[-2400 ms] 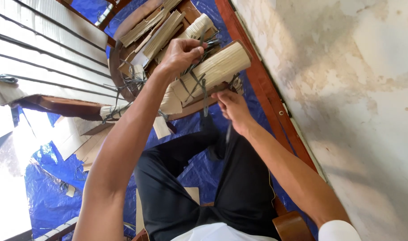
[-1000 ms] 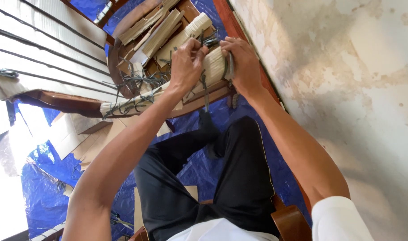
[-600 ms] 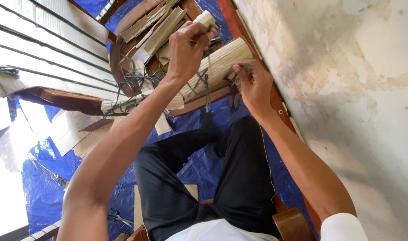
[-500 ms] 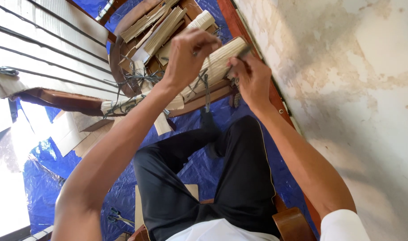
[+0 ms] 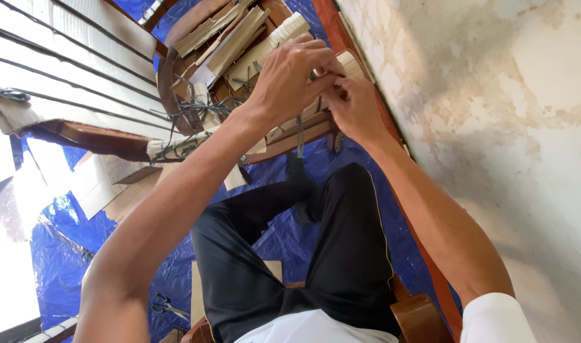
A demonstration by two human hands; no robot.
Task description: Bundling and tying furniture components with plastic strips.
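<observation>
both hands, left hand [image 5: 289,79] and right hand [image 5: 353,109], seemingly pinch the pale reed bundle [image 5: 303,114], its length running lower-left to upper-right.

No packages, labels, signs — or screens.

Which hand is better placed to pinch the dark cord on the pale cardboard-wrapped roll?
Probably the right hand: its fingertips meet at the pale cardboard-wrapped roll, while the left hand drapes over it.
</observation>
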